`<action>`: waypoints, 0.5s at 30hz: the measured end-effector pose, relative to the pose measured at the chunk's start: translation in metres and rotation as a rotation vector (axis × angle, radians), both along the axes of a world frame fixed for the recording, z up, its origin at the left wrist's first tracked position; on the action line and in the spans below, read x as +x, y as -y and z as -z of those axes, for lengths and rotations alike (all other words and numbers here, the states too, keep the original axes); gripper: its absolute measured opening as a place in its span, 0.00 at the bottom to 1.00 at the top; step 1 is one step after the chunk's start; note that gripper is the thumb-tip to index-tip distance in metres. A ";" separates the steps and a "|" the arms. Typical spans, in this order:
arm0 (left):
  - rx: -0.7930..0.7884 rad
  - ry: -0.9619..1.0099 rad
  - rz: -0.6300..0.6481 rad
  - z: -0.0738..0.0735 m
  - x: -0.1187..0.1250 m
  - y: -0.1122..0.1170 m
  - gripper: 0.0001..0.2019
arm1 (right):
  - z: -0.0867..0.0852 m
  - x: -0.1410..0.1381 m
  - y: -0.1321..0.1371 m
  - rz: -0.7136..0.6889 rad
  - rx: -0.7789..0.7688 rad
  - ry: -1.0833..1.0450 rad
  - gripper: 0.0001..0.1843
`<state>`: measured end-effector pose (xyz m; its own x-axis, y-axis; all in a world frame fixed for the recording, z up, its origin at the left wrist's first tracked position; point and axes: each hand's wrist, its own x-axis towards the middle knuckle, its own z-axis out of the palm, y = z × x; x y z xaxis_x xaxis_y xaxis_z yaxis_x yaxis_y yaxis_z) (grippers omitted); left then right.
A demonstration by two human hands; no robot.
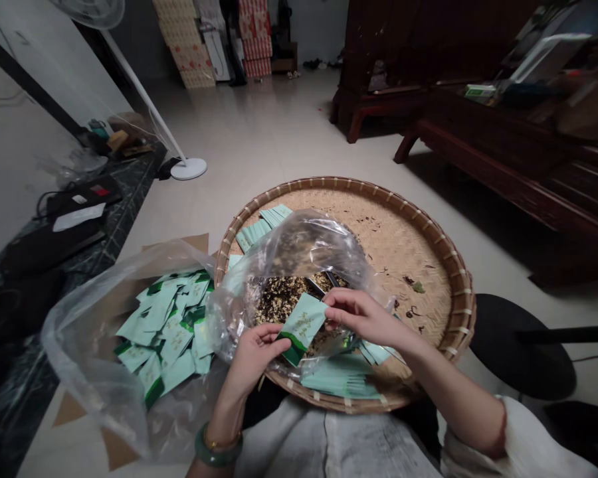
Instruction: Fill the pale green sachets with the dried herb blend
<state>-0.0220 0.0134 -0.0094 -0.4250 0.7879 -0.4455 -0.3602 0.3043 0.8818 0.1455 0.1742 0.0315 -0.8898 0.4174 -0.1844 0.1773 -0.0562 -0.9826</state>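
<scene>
Over the open clear plastic bag I hold a light green printed packet with a darker green end. My left hand pinches its lower left edge between thumb and fingers. At its upper right corner the fingers of my right hand are closed. Below lies a loose dried mix of yellowish and dark bits inside the bag. A dark, thin-handled tool shows just behind the packet, close to my right fingers; its kind is unclear. Stacked flat packets lie nearest my body.
A round woven bamboo tray carries the bag, with more packets at its far left. On the floor at left, a large plastic bag holds many packets. A white fan stand and dark wooden furniture stand beyond.
</scene>
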 end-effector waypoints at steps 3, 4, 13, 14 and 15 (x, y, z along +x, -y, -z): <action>-0.012 -0.018 -0.051 0.001 0.003 -0.001 0.16 | 0.007 -0.003 0.003 0.084 -0.087 -0.048 0.14; -0.012 -0.026 -0.076 0.002 0.005 -0.002 0.17 | 0.010 -0.004 0.006 0.143 -0.117 -0.058 0.15; 0.042 -0.037 -0.097 0.000 0.019 -0.010 0.18 | 0.033 -0.019 0.027 0.263 -0.210 0.046 0.19; 0.035 -0.051 -0.097 0.000 0.019 -0.012 0.18 | 0.033 -0.019 0.028 0.236 -0.201 0.055 0.19; 0.026 -0.067 -0.106 0.001 0.019 -0.013 0.17 | 0.033 -0.019 0.028 0.212 -0.190 0.065 0.19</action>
